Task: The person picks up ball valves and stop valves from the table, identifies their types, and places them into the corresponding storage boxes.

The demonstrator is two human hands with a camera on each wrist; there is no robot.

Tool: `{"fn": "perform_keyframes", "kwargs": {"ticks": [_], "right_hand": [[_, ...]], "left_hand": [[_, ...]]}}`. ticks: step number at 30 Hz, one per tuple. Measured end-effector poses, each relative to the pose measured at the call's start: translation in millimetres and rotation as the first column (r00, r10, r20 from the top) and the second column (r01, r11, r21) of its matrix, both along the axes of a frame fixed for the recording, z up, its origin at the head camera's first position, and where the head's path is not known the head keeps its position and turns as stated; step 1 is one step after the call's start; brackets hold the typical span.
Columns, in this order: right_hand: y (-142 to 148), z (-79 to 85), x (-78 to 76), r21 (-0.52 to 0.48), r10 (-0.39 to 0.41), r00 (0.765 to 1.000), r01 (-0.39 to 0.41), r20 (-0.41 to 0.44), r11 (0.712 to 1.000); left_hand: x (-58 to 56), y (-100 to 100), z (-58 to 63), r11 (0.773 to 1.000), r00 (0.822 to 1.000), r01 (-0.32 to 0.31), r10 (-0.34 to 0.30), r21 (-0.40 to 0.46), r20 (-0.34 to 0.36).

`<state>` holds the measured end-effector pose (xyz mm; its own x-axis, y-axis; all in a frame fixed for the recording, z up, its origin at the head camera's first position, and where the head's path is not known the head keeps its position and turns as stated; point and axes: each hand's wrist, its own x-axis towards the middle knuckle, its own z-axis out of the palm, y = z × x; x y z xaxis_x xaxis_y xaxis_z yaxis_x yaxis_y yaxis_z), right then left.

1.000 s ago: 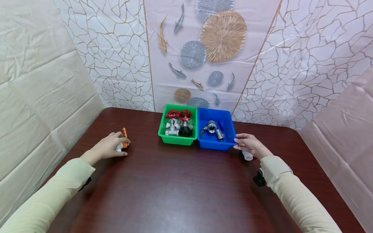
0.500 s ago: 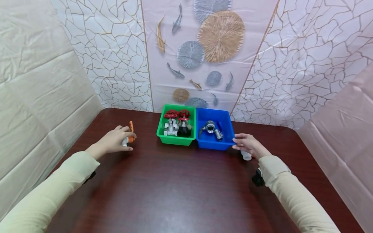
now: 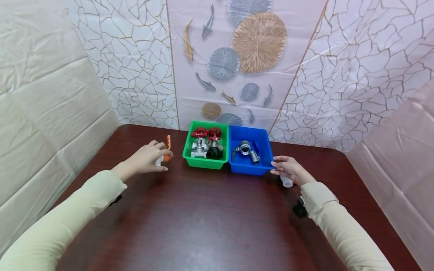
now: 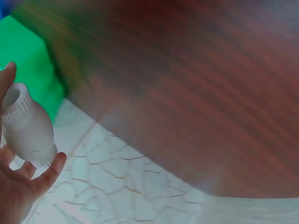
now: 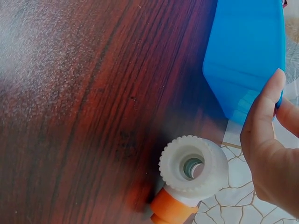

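Observation:
My left hand (image 3: 145, 159) grips a white plastic ball valve (image 4: 32, 130) with an orange handle (image 3: 168, 142), held above the table left of the green bin (image 3: 203, 163). In the left wrist view, the thumb and fingertips hold the valve by its ribbed ends. At the corner of the blue bin (image 3: 247, 169), my right hand (image 3: 287, 168) pinches the rim between thumb and fingers. Below that hand, a second white ball valve (image 5: 214, 170) with an orange part (image 5: 172, 208) lies on the table, partly hidden in the head view.
Gate valves (image 3: 200, 146) with red handwheels fill the green bin. Inside the blue bin lie metal fittings (image 3: 245, 148), one with a lever. Both bins stand side by side at the back of the dark wooden table (image 3: 203, 218), with patterned cloth (image 3: 223, 101) behind.
My left hand has carried the ball valve up and to the right, closer to the green bin. The right hand stays at the blue bin's corner.

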<state>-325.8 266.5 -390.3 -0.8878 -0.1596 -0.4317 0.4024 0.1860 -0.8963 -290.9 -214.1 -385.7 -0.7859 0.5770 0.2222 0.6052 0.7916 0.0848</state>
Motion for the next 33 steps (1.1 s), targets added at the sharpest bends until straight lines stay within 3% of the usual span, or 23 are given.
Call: {"fn": "perform_keyframes", "kwargs": {"ticks": [7, 18, 33], "right_hand": [[1.2, -1.1, -1.8, 0.007, 0.010, 1.000, -0.010, -0.022, 1.000], [0.9, -3.9, -3.3, 0.013, 0.006, 1.000, -0.005, -0.027, 1.000], [1.2, -2.5, 0.7, 0.004, 0.006, 0.999, -0.006, -0.046, 1.000]], "left_hand": [[-3.3, 31.5, 18.0, 0.995, 0.995, 0.098, -0.099, -0.017, -0.017], [-15.5, 87.5, 38.8, 0.969, 0.970, 0.228, -0.234, -0.091, -0.065], [-36.0, 163.2, 46.7, 0.943, 0.956, 0.289, -0.292, -0.164, 0.008]]}}
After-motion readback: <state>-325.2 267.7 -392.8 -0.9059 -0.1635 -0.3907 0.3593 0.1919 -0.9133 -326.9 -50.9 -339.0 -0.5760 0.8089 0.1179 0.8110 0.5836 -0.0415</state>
